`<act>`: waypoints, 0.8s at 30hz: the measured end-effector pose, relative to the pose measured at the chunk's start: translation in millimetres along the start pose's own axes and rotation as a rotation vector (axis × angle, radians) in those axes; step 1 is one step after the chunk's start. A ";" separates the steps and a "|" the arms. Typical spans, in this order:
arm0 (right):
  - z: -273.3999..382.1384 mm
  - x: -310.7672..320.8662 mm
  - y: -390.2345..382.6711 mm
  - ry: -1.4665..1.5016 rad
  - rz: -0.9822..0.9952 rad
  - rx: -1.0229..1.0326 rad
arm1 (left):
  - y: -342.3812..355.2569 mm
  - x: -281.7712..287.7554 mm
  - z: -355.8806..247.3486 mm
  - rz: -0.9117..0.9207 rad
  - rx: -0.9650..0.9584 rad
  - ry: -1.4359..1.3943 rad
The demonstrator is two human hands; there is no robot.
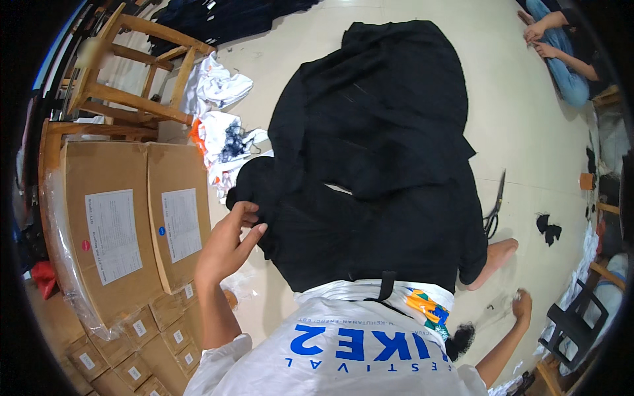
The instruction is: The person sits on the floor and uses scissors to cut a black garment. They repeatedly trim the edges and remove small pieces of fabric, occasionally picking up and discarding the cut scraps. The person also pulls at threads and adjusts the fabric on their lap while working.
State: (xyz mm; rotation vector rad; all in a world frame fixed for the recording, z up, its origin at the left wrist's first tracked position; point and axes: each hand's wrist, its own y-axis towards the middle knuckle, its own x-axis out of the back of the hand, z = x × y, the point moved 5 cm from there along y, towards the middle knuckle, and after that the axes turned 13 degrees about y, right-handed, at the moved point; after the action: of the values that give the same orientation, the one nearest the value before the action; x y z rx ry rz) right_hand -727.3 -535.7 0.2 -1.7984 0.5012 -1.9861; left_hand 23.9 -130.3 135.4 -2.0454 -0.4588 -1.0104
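Observation:
A large black garment (376, 132) lies spread over my lap and legs and out across the floor. A small gap shows in its middle. My left hand (232, 241) is at the garment's left edge, thumb and forefinger apart, with nothing visible between them. My right hand (522, 306) is out to the right, low over the floor and away from the garment. Its fingers look curled together; what they hold, if anything, is too small to make out. Black-handled scissors (495, 208) lie on the floor just right of the garment, beside my bare foot (496, 263).
Cardboard boxes (155, 261) stand close on the left, with a wooden stool (142, 96) beyond. White cloths (214, 86) lie beside the stool, and dark clothes (231, 23) farther back. Black scraps (548, 229) are on the right. Another person (564, 56) sits at the far right.

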 end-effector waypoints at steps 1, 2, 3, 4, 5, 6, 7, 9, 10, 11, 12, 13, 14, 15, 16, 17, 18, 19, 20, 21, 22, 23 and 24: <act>23.3 16.2 1.4 -0.022 -0.058 0.000 | 3.5 -4.1 -14.7 -0.010 -0.032 -0.070; 56.6 28.1 -2.1 0.026 -0.148 0.080 | 7.0 -9.8 -35.2 -0.013 -0.112 -0.097; 90.3 40.1 -9.2 0.204 -0.231 0.115 | 14.0 -20.0 -61.5 -0.006 -0.216 -0.135; 124.3 48.0 -18.1 0.314 -0.253 0.145 | 21.2 -33.0 -92.7 0.027 -0.331 -0.183; 165.9 51.9 -30.0 0.462 -0.283 0.288 | 24.0 -42.5 -121.3 0.067 -0.444 -0.189; 211.3 51.3 -40.7 0.661 -0.197 0.455 | 23.6 -51.0 -147.7 0.098 -0.503 -0.265; 246.1 51.0 -46.3 0.857 -0.068 0.503 | 25.8 -68.0 -178.7 0.149 -0.583 -0.328; 304.2 54.9 -76.2 1.056 0.161 0.477 | 18.9 -87.2 -228.9 0.251 -0.686 -0.460; 330.9 61.3 -90.6 1.110 0.230 0.618 | 17.0 -100.7 -252.6 0.299 -0.742 -0.513; 346.1 63.4 -102.2 1.142 0.296 0.560 | 15.2 -110.3 -272.9 0.275 -0.804 -0.514; 361.2 65.3 -113.7 1.197 0.377 0.581 | 16.6 -119.9 -288.5 0.288 -0.828 -0.551; 371.9 64.6 -122.3 1.247 0.451 0.576 | 19.5 -132.9 -301.7 0.388 -0.825 -0.574; 384.2 63.6 -129.5 1.277 0.500 0.653 | 25.1 -139.0 -308.7 0.436 -0.894 -0.667; 387.9 66.4 -134.0 1.306 0.540 0.696 | 29.3 -151.0 -315.1 0.574 -0.875 -0.666; 389.8 66.3 -136.2 1.316 0.585 0.710 | 32.0 -161.3 -320.5 0.686 -0.890 -0.701; 384.4 69.2 -134.7 1.339 0.563 0.656 | 34.9 -172.3 -322.3 0.831 -0.856 -0.695; 380.2 73.5 -132.1 1.330 0.526 0.682 | 41.3 -174.0 -319.6 0.786 -0.828 -0.727; 373.3 77.7 -128.3 1.311 0.490 0.670 | 46.5 -176.5 -312.8 0.776 -0.751 -0.719; 363.4 79.8 -123.0 1.286 0.445 0.608 | 50.4 -179.8 -307.0 0.766 -0.673 -0.710; 355.9 79.1 -121.0 1.221 0.448 0.582 | 52.1 -178.2 -303.0 0.689 -0.652 -0.757; 349.3 75.3 -119.1 1.236 0.532 0.568 | 54.5 -177.3 -299.6 0.647 -0.627 -0.783; 341.7 69.6 -116.3 1.250 0.610 0.539 | 58.0 -174.6 -296.0 0.602 -0.603 -0.809; 333.8 63.2 -113.7 1.295 0.709 0.532 | 62.3 -170.2 -293.4 0.552 -0.591 -0.843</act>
State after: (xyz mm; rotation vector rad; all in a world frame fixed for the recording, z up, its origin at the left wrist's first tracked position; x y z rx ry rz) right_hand -407.4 -469.0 147.2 0.1647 0.7085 -2.1475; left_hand -189.8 -394.9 78.6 -2.8635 0.0373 0.1198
